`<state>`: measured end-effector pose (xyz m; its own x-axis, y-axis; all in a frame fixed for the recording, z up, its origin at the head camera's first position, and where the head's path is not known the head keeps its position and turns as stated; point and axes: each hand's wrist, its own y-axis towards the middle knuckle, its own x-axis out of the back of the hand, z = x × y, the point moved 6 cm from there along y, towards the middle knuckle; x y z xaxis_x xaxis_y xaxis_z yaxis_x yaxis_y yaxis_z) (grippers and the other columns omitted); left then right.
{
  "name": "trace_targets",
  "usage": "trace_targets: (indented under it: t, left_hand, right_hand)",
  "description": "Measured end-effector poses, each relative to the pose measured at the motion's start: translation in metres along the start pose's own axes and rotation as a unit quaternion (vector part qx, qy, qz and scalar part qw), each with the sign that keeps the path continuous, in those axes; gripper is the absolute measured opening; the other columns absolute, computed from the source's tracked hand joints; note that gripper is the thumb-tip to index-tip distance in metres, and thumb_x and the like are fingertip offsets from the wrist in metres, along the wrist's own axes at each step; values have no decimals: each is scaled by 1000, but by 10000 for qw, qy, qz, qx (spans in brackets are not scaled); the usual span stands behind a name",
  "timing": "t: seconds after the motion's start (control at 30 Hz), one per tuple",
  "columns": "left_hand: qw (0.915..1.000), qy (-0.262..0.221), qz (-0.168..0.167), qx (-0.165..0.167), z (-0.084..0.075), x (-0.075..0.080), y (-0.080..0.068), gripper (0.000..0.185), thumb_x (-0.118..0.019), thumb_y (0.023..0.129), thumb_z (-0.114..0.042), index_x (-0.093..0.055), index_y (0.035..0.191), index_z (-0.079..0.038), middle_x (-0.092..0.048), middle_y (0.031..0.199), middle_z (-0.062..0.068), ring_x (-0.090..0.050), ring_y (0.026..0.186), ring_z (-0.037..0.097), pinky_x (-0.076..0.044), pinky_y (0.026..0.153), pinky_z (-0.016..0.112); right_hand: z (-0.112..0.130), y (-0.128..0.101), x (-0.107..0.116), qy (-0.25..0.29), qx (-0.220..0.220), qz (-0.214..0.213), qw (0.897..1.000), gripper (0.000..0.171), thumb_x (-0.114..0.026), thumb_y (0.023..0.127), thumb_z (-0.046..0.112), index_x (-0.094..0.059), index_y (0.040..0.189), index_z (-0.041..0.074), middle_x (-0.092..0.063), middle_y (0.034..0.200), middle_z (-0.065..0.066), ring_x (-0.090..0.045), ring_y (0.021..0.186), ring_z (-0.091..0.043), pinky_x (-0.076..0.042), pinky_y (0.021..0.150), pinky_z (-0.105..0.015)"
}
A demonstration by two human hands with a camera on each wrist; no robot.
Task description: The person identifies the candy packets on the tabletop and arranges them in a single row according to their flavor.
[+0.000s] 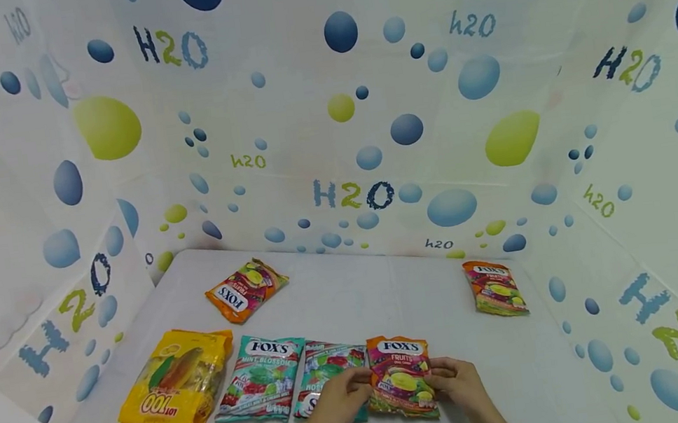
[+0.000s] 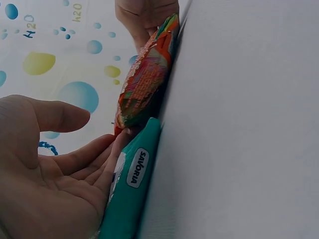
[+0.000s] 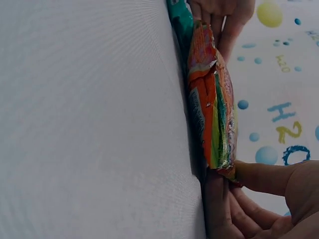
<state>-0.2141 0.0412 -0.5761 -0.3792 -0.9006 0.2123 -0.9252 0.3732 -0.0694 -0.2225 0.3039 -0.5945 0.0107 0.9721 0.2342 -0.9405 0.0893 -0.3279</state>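
Note:
An orange and red bag of Fox's fruit candy [image 1: 401, 380] lies on the table between the two hands. At its right edge the right hand [image 1: 459, 381] pinches it, thumb [image 3: 264, 177] on top and fingers underneath. The left hand [image 1: 341, 400] reaches over a teal mint candy bag [image 2: 130, 184] to the fruit bag's left edge. Its fingers are extended with the tips at that edge, and its thumb [image 2: 65, 117] stands apart from the bag. The left hand partly hides the teal bag in the head view.
Left of these lie another teal Fox's bag [image 1: 262, 377] and a yellow candy bag [image 1: 176, 384]. Two more orange Fox's bags rest farther back, one at left [image 1: 247, 290] and one at right [image 1: 495, 288]. Bubble-printed sheeting [image 1: 296, 68] walls the white table.

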Motion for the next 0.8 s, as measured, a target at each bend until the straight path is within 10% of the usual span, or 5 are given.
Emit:
trace_targets:
  t: [0.8]
  left_hand:
    - [9995, 172, 188, -189, -24, 14, -10, 42, -64, 104, -22, -59, 139, 0, -66, 132, 16, -65, 118, 32, -56, 98, 46]
  right_hand:
    - [26, 0, 9, -2132, 670, 29, 9747, 31, -80, 92, 25, -76, 108, -1, -74, 81, -2, -69, 69, -17, -58, 60, -32]
